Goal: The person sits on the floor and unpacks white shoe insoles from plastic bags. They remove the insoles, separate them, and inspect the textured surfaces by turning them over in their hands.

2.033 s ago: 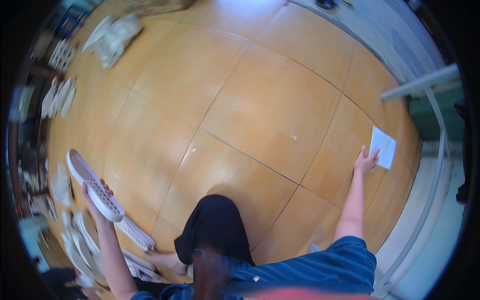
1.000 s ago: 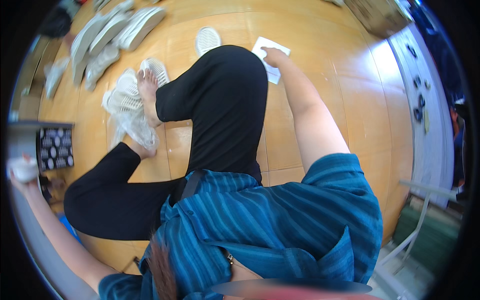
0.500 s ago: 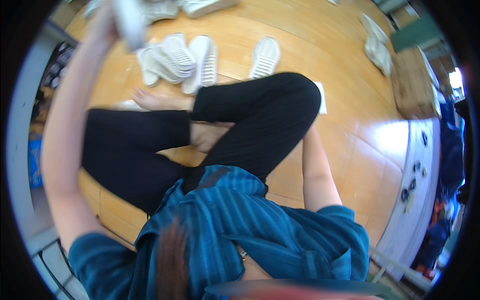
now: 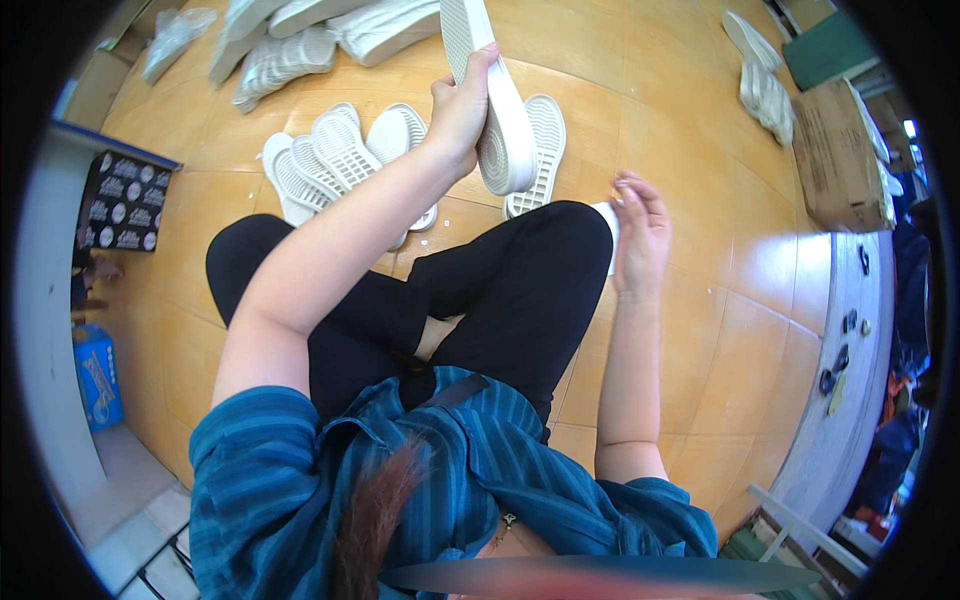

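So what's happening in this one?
A person in a blue striped shirt holds a white shoe sole up in the left hand. The right hand, fingers curled, is beside the right knee, near a white sheet that is partly hidden; whether it pinches anything is unclear. More soles lie on the floor ahead.

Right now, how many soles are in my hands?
1: a sole, gripped in your left hand. I see none in your right hand.
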Motion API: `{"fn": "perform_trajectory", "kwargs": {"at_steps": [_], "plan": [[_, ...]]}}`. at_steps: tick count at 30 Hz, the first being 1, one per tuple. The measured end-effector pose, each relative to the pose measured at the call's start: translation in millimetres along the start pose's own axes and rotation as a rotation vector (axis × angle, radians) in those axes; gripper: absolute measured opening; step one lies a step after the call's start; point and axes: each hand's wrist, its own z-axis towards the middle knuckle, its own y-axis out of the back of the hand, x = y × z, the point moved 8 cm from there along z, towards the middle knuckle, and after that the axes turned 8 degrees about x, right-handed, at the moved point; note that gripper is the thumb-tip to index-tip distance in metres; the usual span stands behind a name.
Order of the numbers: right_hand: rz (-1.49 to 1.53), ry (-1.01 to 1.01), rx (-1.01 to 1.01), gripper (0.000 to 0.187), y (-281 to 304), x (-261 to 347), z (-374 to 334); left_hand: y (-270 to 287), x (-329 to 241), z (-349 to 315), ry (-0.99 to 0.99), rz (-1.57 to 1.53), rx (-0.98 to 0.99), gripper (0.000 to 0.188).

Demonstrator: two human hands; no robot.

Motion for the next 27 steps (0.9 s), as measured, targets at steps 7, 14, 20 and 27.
{"fn": "perform_trajectory", "kwargs": {"at_steps": [7,14,20,27], "plan": [[0.235,-0.151,0.036,0.006,-128,-21,-6,24,21,-2,-0.079,-0.132,-0.011,0.095],[0.06,-0.157,-0.137,0.01,-156,-44,-8,61,36,11,0.024,-0.313,-0.147,0.087],[-0.212,0.004,-0.25,0.014,-159,-31,-4,48,35,21,0.038,-0.328,-0.118,0.086],[0.094,-0.186,-0.066,0.045,-160,-32,5,42,14,16,-0.094,-0.286,0.001,0.09]]}}
